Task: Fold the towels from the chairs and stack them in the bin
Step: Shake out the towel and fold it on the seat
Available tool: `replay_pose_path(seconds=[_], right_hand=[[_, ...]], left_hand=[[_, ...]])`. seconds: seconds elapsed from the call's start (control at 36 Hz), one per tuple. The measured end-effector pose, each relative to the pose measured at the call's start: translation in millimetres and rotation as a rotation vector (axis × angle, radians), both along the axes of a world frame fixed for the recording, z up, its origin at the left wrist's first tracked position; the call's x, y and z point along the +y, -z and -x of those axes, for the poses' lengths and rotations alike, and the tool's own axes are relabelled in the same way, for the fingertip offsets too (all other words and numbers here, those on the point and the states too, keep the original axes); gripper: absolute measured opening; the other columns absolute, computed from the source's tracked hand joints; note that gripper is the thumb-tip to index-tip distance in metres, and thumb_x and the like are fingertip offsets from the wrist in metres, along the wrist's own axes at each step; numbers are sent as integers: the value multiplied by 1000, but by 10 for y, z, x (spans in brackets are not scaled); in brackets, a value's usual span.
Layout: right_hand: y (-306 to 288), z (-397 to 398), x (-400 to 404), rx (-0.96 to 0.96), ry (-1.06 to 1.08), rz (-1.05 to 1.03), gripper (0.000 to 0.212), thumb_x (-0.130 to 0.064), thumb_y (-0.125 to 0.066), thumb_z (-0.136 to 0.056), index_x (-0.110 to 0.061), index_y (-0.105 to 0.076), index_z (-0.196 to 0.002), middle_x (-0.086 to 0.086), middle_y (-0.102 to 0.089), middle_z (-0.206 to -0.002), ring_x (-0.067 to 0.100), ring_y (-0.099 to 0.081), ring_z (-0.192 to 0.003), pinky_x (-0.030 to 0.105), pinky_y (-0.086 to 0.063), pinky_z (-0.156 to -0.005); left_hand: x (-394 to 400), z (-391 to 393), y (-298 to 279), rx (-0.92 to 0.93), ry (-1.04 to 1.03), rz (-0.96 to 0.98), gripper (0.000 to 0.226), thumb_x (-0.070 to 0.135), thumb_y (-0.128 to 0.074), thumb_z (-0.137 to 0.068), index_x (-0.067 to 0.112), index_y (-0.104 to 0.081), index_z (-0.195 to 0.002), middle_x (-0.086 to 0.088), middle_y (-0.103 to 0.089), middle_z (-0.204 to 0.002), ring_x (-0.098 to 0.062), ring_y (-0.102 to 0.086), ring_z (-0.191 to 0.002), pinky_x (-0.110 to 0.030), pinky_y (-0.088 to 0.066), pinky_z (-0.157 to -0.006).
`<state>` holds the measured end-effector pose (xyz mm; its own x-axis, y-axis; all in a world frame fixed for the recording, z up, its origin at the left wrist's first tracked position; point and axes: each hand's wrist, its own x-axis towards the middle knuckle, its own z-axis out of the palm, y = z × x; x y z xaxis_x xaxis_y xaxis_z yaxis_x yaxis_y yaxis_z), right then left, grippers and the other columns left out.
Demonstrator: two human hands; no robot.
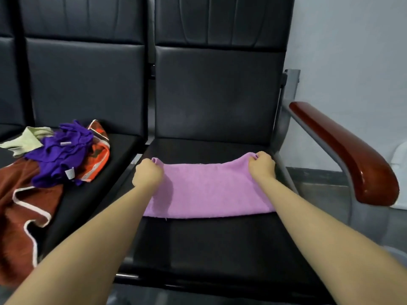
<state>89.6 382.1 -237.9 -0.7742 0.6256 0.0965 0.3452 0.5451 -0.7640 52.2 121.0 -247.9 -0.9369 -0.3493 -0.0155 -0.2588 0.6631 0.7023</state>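
Head view: soft pink terry towel [207, 190] lies on black padded chair seat [211, 245]. My left hand [147, 173] and right hand [262, 166] pinch its far corners, mid-fold. Left of that seat, crumpled towel pile [55, 159] unfolded. Bin unseen.

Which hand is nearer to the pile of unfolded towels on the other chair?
Left. The left hand grips the pink towel's far left corner, just beside the pile of towels. The right hand grips the far right corner, away from the pile.
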Motion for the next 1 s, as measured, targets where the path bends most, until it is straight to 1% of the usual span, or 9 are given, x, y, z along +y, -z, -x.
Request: replay_pose_path(seconds=[0.11,0.31,0.39,0.47,0.53,0.64,0.78,0.89,1.0], right_hand=[[122,90,-35,-146,1,-95,26,-18,-37,-101,-6,-48,-121,14,-59,-113,28,-59,-94,36,-45,-71],[120,158,-55,5,91,-131,22,-20,-35,-103,-6,-46,-116,13,-60,-108,23,-55,-85,37,-45,-71],[101,185,-71,0,105,-157,24,-18,-36,-102,-5,-46,-119,15,-58,-117,30,-57,-103,44,-46,-88],[171,204,-106,-41,77,-331,34,-19,-46,-98,-6,-45,-129,15,-46,-133,32,-44,-123,42,-33,-103],[223,166,-166,-28,5,-402,39,-17,-51,-96,-10,-42,-133,13,-40,-137,29,-39,-124,40,-31,-104],[329,55,-339,-22,-263,-459,37,-16,-48,-95,-17,-44,-132,4,-39,-136,23,-38,-123,35,-28,-102],[429,-66,-523,-131,-581,-552,42,-35,-39,-98,-28,-41,-140,-6,-37,-147,18,-36,-132,33,-22,-106],[430,-137,-560,-285,-629,-619,53,-52,-28,-99,-35,-27,-149,-8,-19,-158,15,-19,-144,35,-14,-113],[448,-203,-586,-377,-660,-643,58,-57,-22,-98,-36,-15,-152,-9,-6,-160,13,-7,-147,36,-6,-116]], left_hand=[[21,100,52,8,-17,109,38,27,-32,-101,1,-50,-120,-22,-56,-121,-40,-54,-111,-42,-41,-87],[53,242,-22,130,-8,212,34,28,-32,-102,1,-49,-115,-20,-59,-112,-39,-57,-100,-38,-35,-73],[57,313,-41,123,-2,219,35,31,-33,-101,2,-49,-113,-21,-59,-112,-40,-57,-102,-40,-38,-75],[69,327,-16,33,22,287,43,37,-41,-98,0,-46,-120,-22,-53,-124,-40,-50,-116,-44,-39,-92],[76,293,12,-30,25,367,51,36,-47,-94,-3,-43,-128,-21,-47,-131,-38,-43,-123,-44,-34,-100],[104,144,55,-134,6,423,57,31,-50,-90,-3,-35,-134,-19,-40,-136,-34,-38,-127,-38,-30,-104],[100,-53,103,-252,10,449,57,35,-49,-91,0,-36,-134,-17,-39,-137,-30,-39,-126,-35,-32,-103],[22,-178,172,-250,18,508,49,33,-46,-93,1,-40,-130,-17,-44,-133,-31,-44,-122,-35,-34,-100],[-3,-305,230,-135,78,544,38,22,-43,-96,-2,-42,-125,-19,-49,-129,-34,-50,-118,-37,-37,-96]])
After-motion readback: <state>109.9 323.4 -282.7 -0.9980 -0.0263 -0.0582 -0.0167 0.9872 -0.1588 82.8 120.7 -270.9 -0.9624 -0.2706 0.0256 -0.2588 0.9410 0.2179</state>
